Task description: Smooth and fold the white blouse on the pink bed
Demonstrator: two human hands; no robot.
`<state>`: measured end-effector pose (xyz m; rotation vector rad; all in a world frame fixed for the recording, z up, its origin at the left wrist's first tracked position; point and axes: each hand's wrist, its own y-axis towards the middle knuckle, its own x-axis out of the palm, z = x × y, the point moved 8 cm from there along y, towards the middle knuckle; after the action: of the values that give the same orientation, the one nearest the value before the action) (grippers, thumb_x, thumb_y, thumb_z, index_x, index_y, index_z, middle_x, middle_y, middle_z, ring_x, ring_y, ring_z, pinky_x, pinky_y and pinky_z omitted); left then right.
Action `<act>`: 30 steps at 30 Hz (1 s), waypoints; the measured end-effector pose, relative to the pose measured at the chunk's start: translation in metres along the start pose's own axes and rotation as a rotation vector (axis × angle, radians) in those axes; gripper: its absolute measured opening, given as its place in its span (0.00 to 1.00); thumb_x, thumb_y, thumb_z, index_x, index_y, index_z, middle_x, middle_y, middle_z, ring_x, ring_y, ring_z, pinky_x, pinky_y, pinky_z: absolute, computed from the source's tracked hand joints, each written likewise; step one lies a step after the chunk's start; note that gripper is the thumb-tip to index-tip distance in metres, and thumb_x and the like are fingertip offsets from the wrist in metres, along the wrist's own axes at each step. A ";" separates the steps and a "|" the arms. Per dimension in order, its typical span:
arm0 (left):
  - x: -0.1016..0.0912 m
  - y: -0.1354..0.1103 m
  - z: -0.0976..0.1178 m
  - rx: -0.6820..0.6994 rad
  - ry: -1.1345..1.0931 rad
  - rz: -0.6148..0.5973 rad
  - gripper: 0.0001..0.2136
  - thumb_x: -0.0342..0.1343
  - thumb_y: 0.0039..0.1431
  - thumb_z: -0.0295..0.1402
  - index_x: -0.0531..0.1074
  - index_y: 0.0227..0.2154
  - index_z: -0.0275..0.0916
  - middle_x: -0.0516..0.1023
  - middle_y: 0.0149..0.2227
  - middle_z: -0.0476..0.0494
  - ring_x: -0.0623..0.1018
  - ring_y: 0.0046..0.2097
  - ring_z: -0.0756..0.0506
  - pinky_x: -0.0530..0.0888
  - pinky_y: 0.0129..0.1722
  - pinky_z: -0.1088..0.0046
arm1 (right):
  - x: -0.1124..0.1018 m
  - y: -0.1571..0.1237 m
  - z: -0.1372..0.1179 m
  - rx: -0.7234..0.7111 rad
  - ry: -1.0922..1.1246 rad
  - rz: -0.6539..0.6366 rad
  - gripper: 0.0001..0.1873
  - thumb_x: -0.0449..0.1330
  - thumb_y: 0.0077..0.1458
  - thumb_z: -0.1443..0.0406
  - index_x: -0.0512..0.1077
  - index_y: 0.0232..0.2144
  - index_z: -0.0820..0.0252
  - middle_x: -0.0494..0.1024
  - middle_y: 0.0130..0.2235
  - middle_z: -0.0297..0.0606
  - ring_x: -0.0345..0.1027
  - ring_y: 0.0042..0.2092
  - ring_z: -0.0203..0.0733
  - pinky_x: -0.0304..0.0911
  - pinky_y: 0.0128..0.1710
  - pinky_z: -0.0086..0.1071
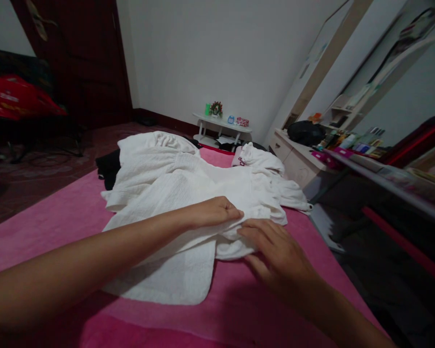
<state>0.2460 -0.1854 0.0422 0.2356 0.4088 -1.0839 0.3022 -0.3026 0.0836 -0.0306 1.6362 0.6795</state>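
A white short-sleeved blouse (192, 188) with puffed, gathered sleeves lies spread on a pink bed cover (50, 217). Its lower front is partly folded over, and one rounded hem corner lies toward me. My left hand (217, 211) reaches across the blouse, its fingers closed in a pinch on the fabric near the right side. Just to the right, my right hand (271, 246) grips the bunched side edge, fingers on top and thumb below. The cloth between the two hands is wrinkled.
Another white garment (261, 157) with dark lettering lies behind the blouse, and black cloth (108, 166) shows at its left. A small white table (221, 123) stands by the wall. On the right are a cluttered dresser (297, 154) and a desk edge (384, 179).
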 end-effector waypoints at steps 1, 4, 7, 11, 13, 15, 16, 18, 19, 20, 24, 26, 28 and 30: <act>-0.001 0.000 0.000 -0.004 -0.031 0.005 0.22 0.49 0.56 0.49 0.57 0.16 0.38 0.53 0.17 0.54 0.54 0.22 0.54 0.51 0.22 0.74 | 0.004 -0.002 -0.001 -0.004 -0.026 -0.042 0.23 0.57 0.49 0.74 0.68 0.49 0.59 0.72 0.51 0.47 0.64 0.51 0.50 0.62 0.49 0.44; -0.007 -0.001 -0.004 -0.069 -0.157 0.081 0.21 0.51 0.54 0.49 0.59 0.17 0.38 0.56 0.18 0.54 0.55 0.21 0.54 0.52 0.21 0.75 | 0.009 -0.009 -0.006 -0.005 -0.126 -0.050 0.26 0.57 0.49 0.74 0.67 0.52 0.61 0.68 0.55 0.50 0.61 0.55 0.54 0.60 0.51 0.46; -0.010 -0.002 -0.009 -0.126 -0.306 0.146 0.19 0.51 0.53 0.48 0.60 0.19 0.38 0.59 0.18 0.54 0.58 0.20 0.54 0.54 0.21 0.75 | 0.024 -0.018 -0.012 -0.005 -0.183 -0.105 0.19 0.56 0.52 0.73 0.69 0.47 0.59 0.72 0.49 0.47 0.66 0.47 0.50 0.61 0.44 0.40; -0.010 0.002 -0.010 -0.106 -0.293 0.164 0.19 0.49 0.56 0.48 0.60 0.19 0.38 0.61 0.18 0.53 0.60 0.20 0.53 0.56 0.21 0.76 | 0.065 -0.030 -0.017 0.022 -0.191 -0.282 0.12 0.57 0.55 0.71 0.71 0.42 0.56 0.75 0.37 0.38 0.67 0.35 0.42 0.57 0.34 0.33; -0.007 0.001 -0.005 -0.037 -0.137 0.127 0.18 0.48 0.57 0.46 0.64 0.21 0.36 0.64 0.21 0.51 0.63 0.23 0.52 0.60 0.24 0.76 | 0.079 -0.035 -0.020 0.035 -0.185 -0.295 0.11 0.56 0.56 0.72 0.70 0.41 0.56 0.75 0.35 0.36 0.66 0.34 0.41 0.55 0.34 0.33; -0.005 -0.007 0.003 0.066 0.096 0.126 0.13 0.50 0.57 0.41 0.69 0.28 0.35 0.71 0.28 0.48 0.69 0.29 0.50 0.65 0.30 0.74 | 0.088 -0.038 -0.022 0.059 -0.135 -0.323 0.11 0.55 0.56 0.74 0.70 0.39 0.56 0.75 0.34 0.35 0.67 0.34 0.40 0.54 0.34 0.32; -0.004 -0.015 0.009 0.118 0.226 0.156 0.11 0.52 0.56 0.38 0.70 0.35 0.35 0.73 0.35 0.45 0.71 0.34 0.48 0.67 0.35 0.73 | 0.089 -0.040 -0.023 0.076 -0.093 -0.351 0.11 0.55 0.55 0.75 0.70 0.38 0.56 0.75 0.34 0.34 0.67 0.34 0.40 0.53 0.34 0.32; -0.003 -0.039 0.024 0.192 0.487 0.252 0.15 0.56 0.52 0.35 0.68 0.43 0.36 0.71 0.44 0.40 0.71 0.42 0.43 0.68 0.42 0.68 | 0.089 -0.043 -0.027 0.116 0.012 -0.428 0.11 0.54 0.53 0.75 0.70 0.35 0.56 0.76 0.33 0.33 0.68 0.33 0.39 0.52 0.32 0.31; 0.000 -0.052 0.030 0.206 0.608 0.270 0.15 0.57 0.52 0.36 0.68 0.42 0.37 0.71 0.45 0.39 0.71 0.43 0.42 0.69 0.42 0.66 | 0.088 -0.044 -0.028 0.148 0.068 -0.465 0.11 0.54 0.53 0.75 0.70 0.34 0.56 0.76 0.33 0.33 0.68 0.33 0.38 0.51 0.31 0.31; 0.008 -0.065 0.035 0.202 0.713 0.241 0.14 0.58 0.53 0.39 0.69 0.39 0.37 0.71 0.42 0.39 0.71 0.42 0.41 0.69 0.41 0.64 | 0.086 -0.044 -0.029 0.185 0.126 -0.499 0.10 0.54 0.52 0.75 0.71 0.33 0.57 0.76 0.32 0.33 0.68 0.32 0.37 0.50 0.30 0.30; 0.048 -0.103 0.026 0.071 0.927 -0.068 0.18 0.57 0.51 0.50 0.71 0.32 0.38 0.72 0.31 0.42 0.73 0.34 0.41 0.72 0.35 0.62 | 0.080 -0.043 -0.031 0.347 0.355 -0.555 0.11 0.52 0.51 0.74 0.72 0.32 0.58 0.77 0.33 0.33 0.68 0.33 0.35 0.50 0.30 0.28; 0.061 -0.112 0.015 0.013 0.998 -0.120 0.18 0.58 0.50 0.47 0.72 0.35 0.37 0.73 0.34 0.40 0.74 0.35 0.39 0.73 0.34 0.60 | 0.079 -0.041 -0.031 0.390 0.429 -0.546 0.12 0.52 0.48 0.75 0.72 0.32 0.59 0.77 0.33 0.34 0.67 0.35 0.36 0.51 0.32 0.28; 0.069 -0.114 0.002 -0.012 1.055 -0.139 0.13 0.56 0.53 0.39 0.72 0.37 0.36 0.74 0.36 0.38 0.75 0.36 0.38 0.73 0.33 0.61 | 0.078 -0.038 -0.031 0.404 0.472 -0.528 0.12 0.52 0.47 0.75 0.72 0.31 0.59 0.76 0.33 0.34 0.66 0.36 0.36 0.52 0.34 0.28; 0.069 -0.112 -0.007 -0.026 1.045 -0.146 0.08 0.53 0.53 0.32 0.72 0.36 0.35 0.75 0.36 0.38 0.75 0.34 0.40 0.71 0.30 0.64 | 0.078 -0.034 -0.032 0.403 0.520 -0.511 0.11 0.52 0.47 0.75 0.72 0.30 0.59 0.76 0.33 0.34 0.65 0.35 0.36 0.52 0.35 0.28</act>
<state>0.1726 -0.2887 0.0073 0.7624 1.3858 -1.0286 0.2713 -0.3176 -0.0004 -0.3447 2.1242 -0.0700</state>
